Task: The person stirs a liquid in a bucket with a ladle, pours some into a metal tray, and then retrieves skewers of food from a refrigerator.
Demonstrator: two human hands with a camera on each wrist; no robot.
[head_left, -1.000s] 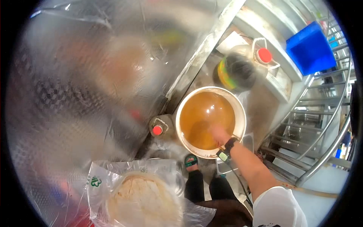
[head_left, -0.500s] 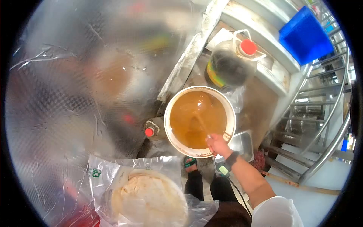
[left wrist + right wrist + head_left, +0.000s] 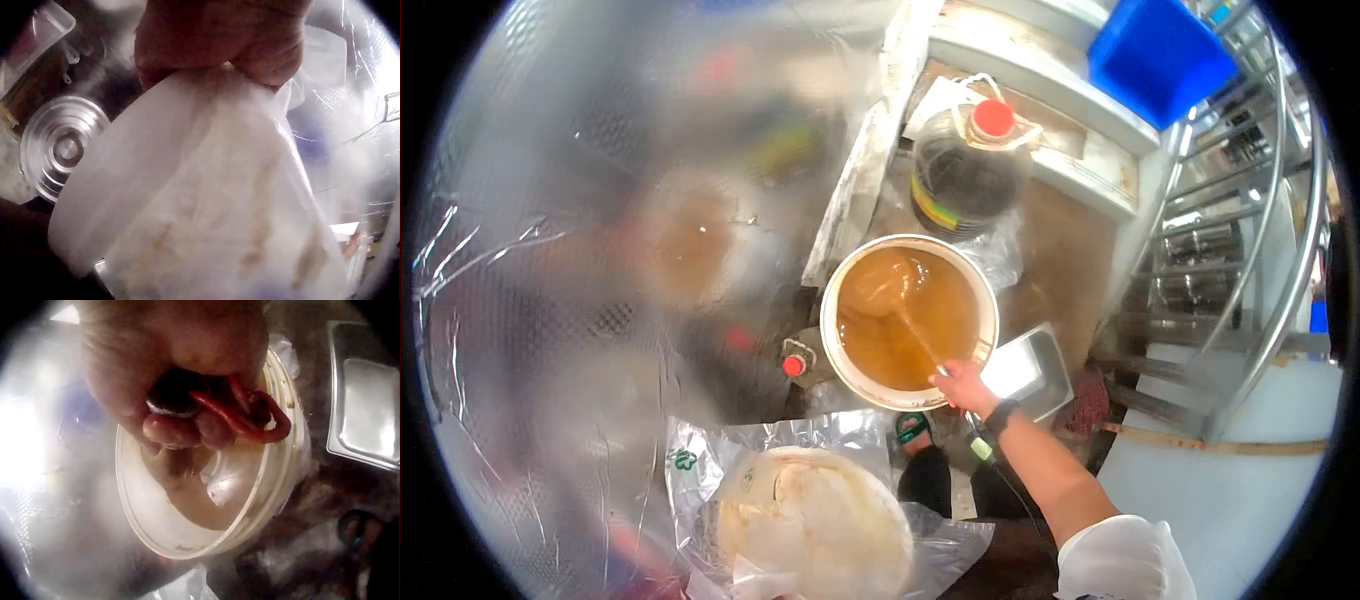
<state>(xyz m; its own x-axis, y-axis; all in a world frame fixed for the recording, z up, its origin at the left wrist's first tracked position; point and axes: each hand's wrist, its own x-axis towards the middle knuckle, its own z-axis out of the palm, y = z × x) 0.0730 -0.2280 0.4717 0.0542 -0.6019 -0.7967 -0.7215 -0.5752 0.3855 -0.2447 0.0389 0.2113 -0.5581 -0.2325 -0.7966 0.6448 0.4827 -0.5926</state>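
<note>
primarily, locate the white bucket [image 3: 829,325]: it stands ahead of me, lying forward and slightly left of my right hand, and contains amber liquid [image 3: 945,300]. second, the round white lid [image 3: 840,510], stained brown, sits on my side of the bucket, further left, partly wrapped in clear plastic [image 3: 863,428]. my left hand [image 3: 222,40] grips a stained white edge, probably this lid; the close view is too dim to confirm. my right hand [image 3: 965,388] is the nearer to the liquid, positioned at the near right rim, fingers curled round the rod-like tool [image 3: 917,335]. tool axis: from my grip, forward and left, angled down into the liquid. smallest item: a red loop [image 3: 272,436], projecting beside my right fingers.
</note>
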